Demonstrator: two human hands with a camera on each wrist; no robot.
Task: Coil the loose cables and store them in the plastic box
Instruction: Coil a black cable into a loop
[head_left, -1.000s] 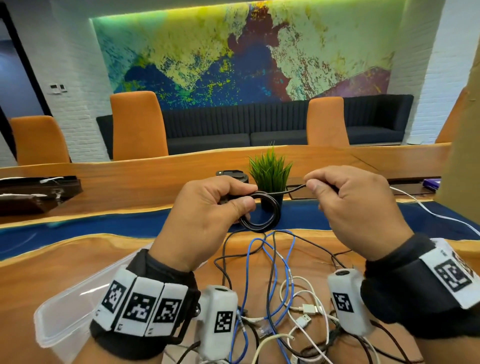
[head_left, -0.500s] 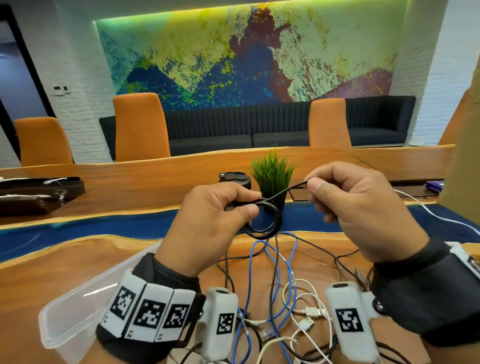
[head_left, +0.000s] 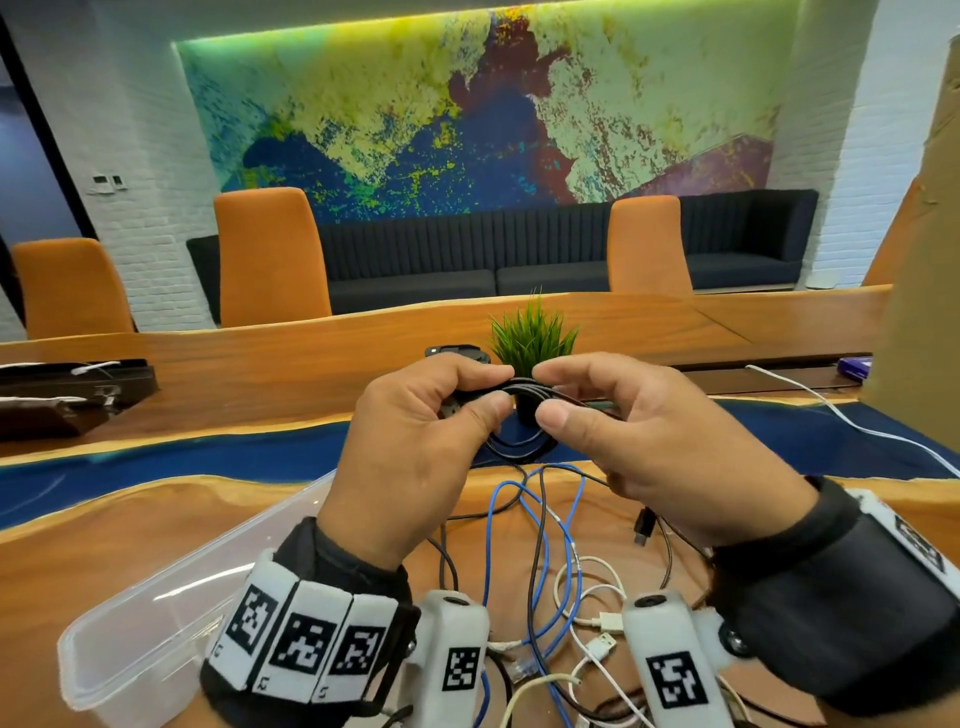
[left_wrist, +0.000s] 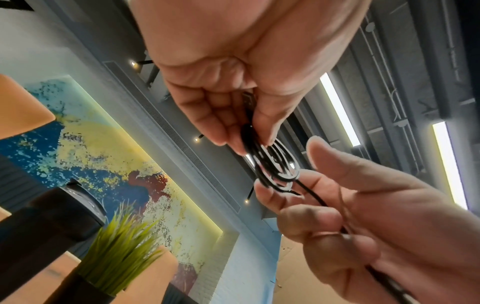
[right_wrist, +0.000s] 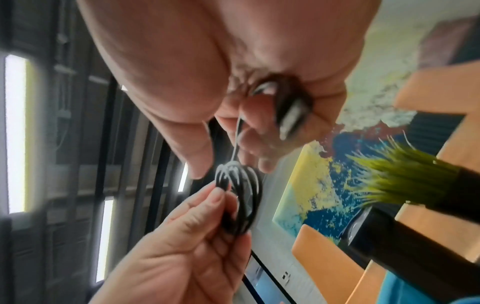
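Clear plastic box (head_left: 130, 639) beside loose cables (head_left: 545, 571)

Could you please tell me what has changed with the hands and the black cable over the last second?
The right hand moved left to meet the left hand, laying another loop onto the black cable coil; both now pinch it. The left hand kept its grip. The plastic box and the loose cables on the table stayed put.

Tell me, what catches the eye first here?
Two hands meet mid-air: the left hand and right hand both pinch a small black cable coil. Below them a tangle of blue, black and white loose cables sprawls on the wooden table, beside a clear plastic box.
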